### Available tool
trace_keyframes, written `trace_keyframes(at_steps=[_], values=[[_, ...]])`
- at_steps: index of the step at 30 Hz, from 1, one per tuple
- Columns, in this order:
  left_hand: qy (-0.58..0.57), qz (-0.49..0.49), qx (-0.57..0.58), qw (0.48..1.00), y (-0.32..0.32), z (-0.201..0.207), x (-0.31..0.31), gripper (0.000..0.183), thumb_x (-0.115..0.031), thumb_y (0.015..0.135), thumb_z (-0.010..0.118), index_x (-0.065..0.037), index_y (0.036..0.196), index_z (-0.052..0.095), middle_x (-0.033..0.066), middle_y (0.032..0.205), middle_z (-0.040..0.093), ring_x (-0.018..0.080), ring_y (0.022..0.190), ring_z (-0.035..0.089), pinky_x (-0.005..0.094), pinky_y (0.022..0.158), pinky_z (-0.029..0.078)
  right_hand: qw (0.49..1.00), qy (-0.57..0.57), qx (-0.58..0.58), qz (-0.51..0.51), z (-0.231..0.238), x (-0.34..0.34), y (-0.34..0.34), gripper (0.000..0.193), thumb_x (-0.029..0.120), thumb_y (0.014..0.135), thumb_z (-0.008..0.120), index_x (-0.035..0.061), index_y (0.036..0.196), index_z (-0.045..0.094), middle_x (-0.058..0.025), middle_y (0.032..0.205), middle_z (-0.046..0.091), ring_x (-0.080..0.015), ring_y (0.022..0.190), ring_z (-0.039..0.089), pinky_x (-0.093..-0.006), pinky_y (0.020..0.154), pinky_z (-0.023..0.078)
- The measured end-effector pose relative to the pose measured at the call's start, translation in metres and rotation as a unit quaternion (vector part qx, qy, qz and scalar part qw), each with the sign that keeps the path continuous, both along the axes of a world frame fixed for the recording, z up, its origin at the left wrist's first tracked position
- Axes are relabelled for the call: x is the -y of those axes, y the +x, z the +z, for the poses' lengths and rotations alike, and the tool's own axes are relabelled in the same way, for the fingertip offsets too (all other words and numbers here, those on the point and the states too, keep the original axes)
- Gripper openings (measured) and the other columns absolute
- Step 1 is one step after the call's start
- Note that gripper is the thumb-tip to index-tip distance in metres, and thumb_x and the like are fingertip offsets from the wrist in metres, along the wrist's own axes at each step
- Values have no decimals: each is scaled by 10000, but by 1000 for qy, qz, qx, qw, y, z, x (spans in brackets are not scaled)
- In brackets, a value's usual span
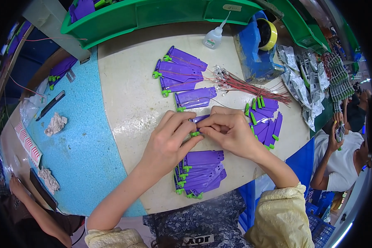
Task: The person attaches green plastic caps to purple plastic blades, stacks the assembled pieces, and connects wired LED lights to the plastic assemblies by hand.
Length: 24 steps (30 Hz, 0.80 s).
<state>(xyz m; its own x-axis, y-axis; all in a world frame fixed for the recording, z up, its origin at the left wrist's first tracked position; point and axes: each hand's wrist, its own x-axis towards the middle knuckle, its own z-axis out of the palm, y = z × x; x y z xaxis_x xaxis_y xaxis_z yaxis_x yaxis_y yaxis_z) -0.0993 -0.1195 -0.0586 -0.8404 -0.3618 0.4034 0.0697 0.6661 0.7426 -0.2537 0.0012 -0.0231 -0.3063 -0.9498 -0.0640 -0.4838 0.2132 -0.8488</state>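
Observation:
My left hand [166,139] is closed on a purple plastic piece [201,118] with a bright green end, steadying it on the table. My right hand [231,131] pinches at the same piece from the other side; its fingertips hide what lies between them. A thin wire runs by the right knuckles. Beyond my hands, several purple pieces [180,76] with green ends lie in a column, fine wires across them. Nearer me is an overlapping stack of purple pieces [204,165]. Another pile of them [269,120] sits by my right wrist.
A bundle of red wires [252,87] lies beyond my right hand. Farther back are a glue bottle [213,38], a blue tape dispenser [252,53] and green bins [140,18]. Silvery parts [301,82] stand right. A black knife [50,106] lies left. Co-workers' arms show at both sides.

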Motion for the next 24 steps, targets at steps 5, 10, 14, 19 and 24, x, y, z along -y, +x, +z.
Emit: trace_keyframes(at_steps=[5,10,14,19,24], values=[[45,0,2,999,0,-1,-1,301,-29,723,785,15,918,562,145,1042,624,316,929,604,394,790,507,996,-74,-34,32,-9,-6,4,153,-29,769,734,-14,921,736,-33,683,520,-131,579,493,-292,502,373],[122,15,39,992,1,1,-3,391,-12,702,806,15,972,526,152,1035,627,303,918,622,381,755,524,994,-66,-55,75,-8,-1,-4,133,-19,747,733,-10,880,732,-68,682,539,-181,608,542,-320,525,403],[115,12,20,993,0,-1,-2,399,-15,696,815,13,971,528,147,1036,628,285,897,630,362,740,543,995,-49,-45,71,-6,0,-5,89,13,753,711,11,841,715,-108,701,564,-272,621,581,-380,538,438],[120,17,23,992,0,-3,-2,406,-27,690,825,7,975,538,141,1032,630,275,887,636,351,744,556,986,-80,-97,105,-6,5,-7,67,31,768,706,2,829,700,-101,712,570,-279,633,585,-386,544,440],[119,5,9,993,0,-3,-4,409,-34,684,831,5,968,539,137,1017,625,270,880,633,344,737,557,957,-132,-223,131,-2,6,1,92,46,764,711,-1,839,686,-93,716,574,-291,647,590,-378,536,447]])
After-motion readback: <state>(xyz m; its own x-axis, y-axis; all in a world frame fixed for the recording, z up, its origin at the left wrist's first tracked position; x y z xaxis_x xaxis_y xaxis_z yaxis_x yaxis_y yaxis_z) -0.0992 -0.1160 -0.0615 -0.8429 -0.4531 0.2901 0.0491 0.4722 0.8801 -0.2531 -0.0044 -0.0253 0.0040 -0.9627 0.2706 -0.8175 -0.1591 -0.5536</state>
